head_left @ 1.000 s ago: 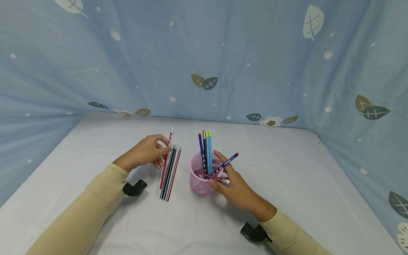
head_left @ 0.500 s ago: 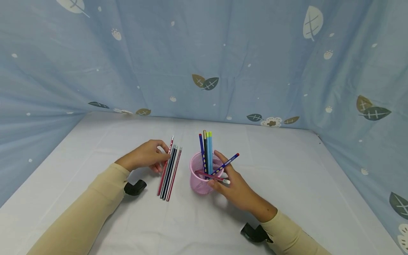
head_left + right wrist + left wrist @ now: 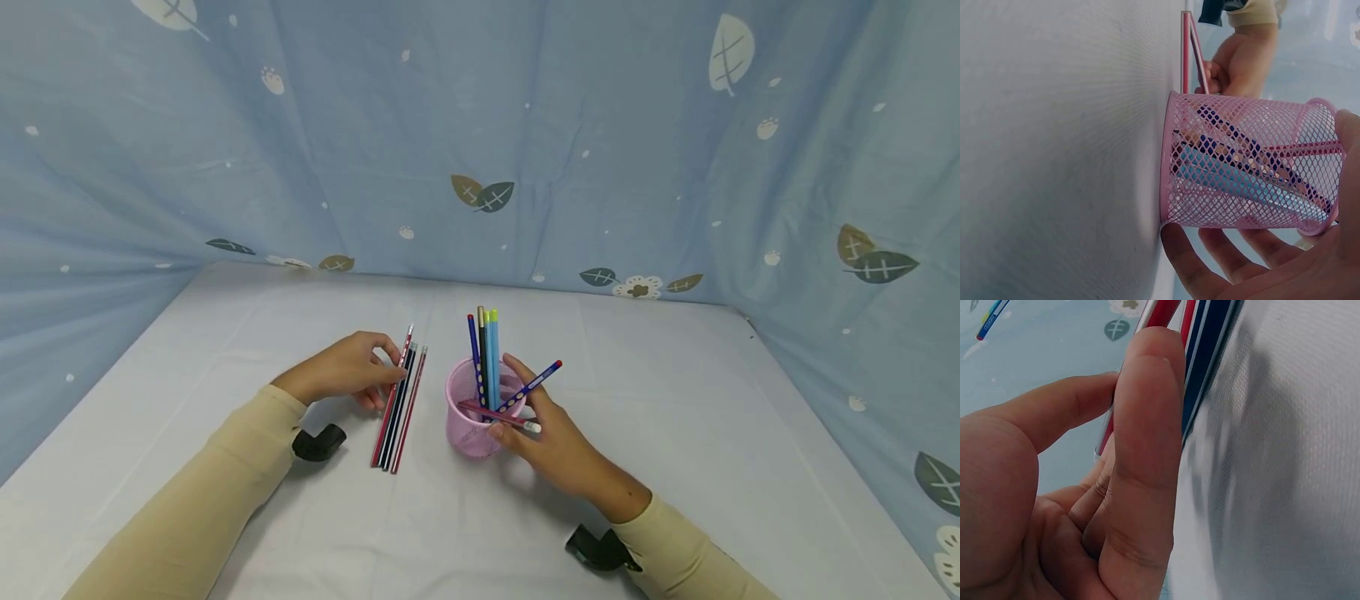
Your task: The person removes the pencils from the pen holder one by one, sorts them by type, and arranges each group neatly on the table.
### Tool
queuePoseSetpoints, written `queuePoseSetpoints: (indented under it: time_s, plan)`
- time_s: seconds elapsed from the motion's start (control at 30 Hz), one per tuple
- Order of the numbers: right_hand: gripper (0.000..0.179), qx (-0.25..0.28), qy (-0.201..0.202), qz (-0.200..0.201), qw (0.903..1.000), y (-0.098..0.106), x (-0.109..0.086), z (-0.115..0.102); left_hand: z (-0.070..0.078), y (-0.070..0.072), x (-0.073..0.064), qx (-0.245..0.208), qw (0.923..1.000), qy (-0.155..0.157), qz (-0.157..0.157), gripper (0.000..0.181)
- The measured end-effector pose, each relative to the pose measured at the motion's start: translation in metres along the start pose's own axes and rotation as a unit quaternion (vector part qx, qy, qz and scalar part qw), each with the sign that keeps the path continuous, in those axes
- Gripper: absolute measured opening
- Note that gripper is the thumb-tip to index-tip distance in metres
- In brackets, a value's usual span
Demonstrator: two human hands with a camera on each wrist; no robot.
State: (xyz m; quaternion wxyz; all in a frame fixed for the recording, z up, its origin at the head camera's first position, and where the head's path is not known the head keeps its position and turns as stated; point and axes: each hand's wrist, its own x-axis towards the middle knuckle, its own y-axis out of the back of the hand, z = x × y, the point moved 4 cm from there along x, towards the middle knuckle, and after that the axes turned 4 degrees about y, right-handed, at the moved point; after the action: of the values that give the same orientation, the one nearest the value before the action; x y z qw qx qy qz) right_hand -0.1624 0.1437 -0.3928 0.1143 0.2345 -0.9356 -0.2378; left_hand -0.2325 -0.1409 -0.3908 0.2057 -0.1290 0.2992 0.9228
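Observation:
My left hand (image 3: 347, 367) pinches a red pencil (image 3: 381, 435) between thumb and fingers. It lies slantwise close along two dark navy pencils (image 3: 397, 421), and another red pencil (image 3: 408, 415) is just right of them. With its thumb at the rim and fingers around the side, my right hand (image 3: 558, 446) holds a pink mesh pencil cup (image 3: 1241, 212) upright on the table. Light blue pencils (image 3: 493, 354), a black pencil (image 3: 482, 350) and a blue one (image 3: 473, 337) stand in it. A second blue pencil (image 3: 538, 380) leans right, while a red pencil (image 3: 501, 413) tilts low at the rim near my right thumb.
A white cloth (image 3: 315, 525) covers the table. Behind it hangs a blue curtain (image 3: 420, 108) with leaf prints. Black wrist cameras (image 3: 318, 442) sit under both sleeves, close above the cloth.
My left hand has drawn the red pencil down toward me, then slightly right against the dark pencils. The right hand and the pencil cup have stayed in place.

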Motion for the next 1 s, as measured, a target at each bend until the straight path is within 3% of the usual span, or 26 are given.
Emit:
queuePoseSetpoints:
  time_s: [1.0]
  plan:
    - [0.082,-0.006,-0.002,0.003,1.0,0.0,-0.001,0.0,-0.01,-0.001,0.002,0.013,0.9998,0.013,0.006,0.032]
